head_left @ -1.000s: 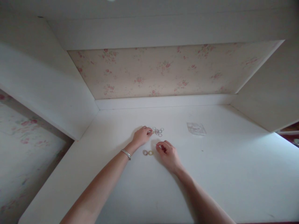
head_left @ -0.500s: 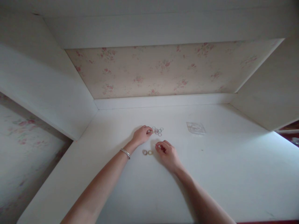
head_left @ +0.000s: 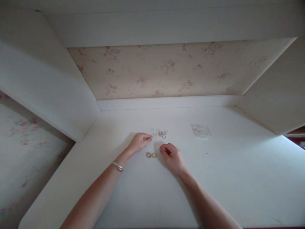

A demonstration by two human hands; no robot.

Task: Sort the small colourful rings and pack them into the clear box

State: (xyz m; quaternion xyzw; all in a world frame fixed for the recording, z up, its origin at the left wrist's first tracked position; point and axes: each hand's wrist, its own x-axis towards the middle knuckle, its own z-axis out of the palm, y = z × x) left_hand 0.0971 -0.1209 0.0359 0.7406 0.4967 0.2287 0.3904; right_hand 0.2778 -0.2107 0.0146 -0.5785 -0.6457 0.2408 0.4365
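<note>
Looking down at the white desk [head_left: 214,178], I see my left hand [head_left: 139,142] resting on the surface with its fingers [head_left: 148,137] drawn together in a pinch; there may be a small ring caught at the tips, but it is too small for me to be sure. Just beyond those fingertips, and a little to their right, lies a loose cluster of small rings [head_left: 160,133], thin silvery loops, some touching one another and one or two lying apart at the near-left edge of the group. My left wrist carries a silver bracelet [head_left: 118,166].

My right hand [head_left: 172,156] sits curled on the desk, its fingers [head_left: 164,147] bent inward and close together, thumb meeting forefinger; I cannot tell whether anything is pinched there. Just to the left of those fingertips, between my two hands and nearer to me than the cluster, lie two golden rings [head_left: 151,155] side by side, touching or nearly so, flat on the surface. Neither hand touches them.

Well off to the right of my right fingers, farther back on the desk, a small clear plastic bag [head_left: 200,130] lies flat. Behind everything, floral wallpaper [head_left: 166,70] covers the back of the alcove, framed by white panels on both sides and above.
</note>
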